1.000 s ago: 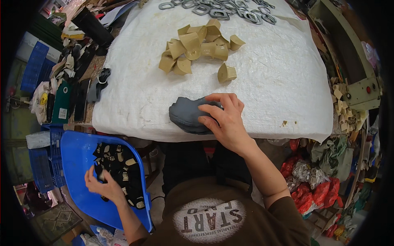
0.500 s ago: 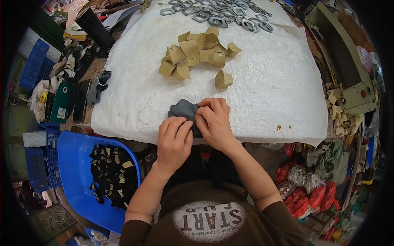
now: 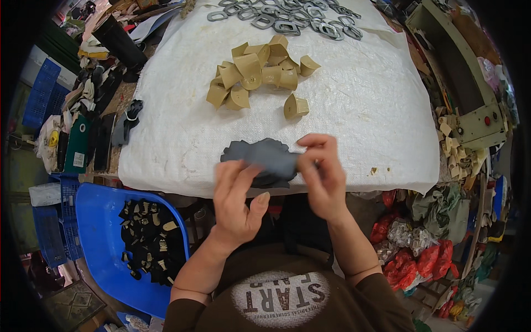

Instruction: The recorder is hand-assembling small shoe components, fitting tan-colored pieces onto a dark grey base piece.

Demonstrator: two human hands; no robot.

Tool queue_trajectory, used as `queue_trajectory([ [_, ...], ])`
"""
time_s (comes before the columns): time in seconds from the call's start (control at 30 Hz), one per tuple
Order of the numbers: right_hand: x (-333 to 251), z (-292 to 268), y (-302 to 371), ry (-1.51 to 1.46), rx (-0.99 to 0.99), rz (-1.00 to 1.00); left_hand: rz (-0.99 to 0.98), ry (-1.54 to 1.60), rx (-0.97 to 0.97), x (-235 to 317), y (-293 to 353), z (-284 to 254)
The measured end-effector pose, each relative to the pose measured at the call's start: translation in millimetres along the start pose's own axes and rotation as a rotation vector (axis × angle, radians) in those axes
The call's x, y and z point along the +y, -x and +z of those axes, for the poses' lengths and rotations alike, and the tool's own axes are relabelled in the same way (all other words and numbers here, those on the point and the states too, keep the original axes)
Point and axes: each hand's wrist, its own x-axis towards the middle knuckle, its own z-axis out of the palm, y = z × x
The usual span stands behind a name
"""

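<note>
At the near edge of the white-covered table (image 3: 365,130), we see a blurred grey piece (image 3: 276,160) over a grey stack (image 3: 237,150). The right hand (image 3: 325,180) pinches its right end; whether the left hand (image 3: 235,205) grips it, we cannot tell. Dark lettering marks the brown shirt (image 3: 343,301); a blue tub (image 3: 95,216) sits left.

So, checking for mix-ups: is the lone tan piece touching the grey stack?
Apart: the head view shows bare white cloth between the lone tan piece and grey stack.
</note>
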Motion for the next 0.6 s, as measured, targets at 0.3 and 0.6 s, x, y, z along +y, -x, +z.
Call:
queue_trajectory([
  [0.3,66,-2,-50,0.791,0.304,0.292,-0.675,1.09,0.062,9,2,12],
  [0.6,77,-12,-37,-0.03,0.294,0.303,-0.729,1.115,0.018,12,10,10],
])
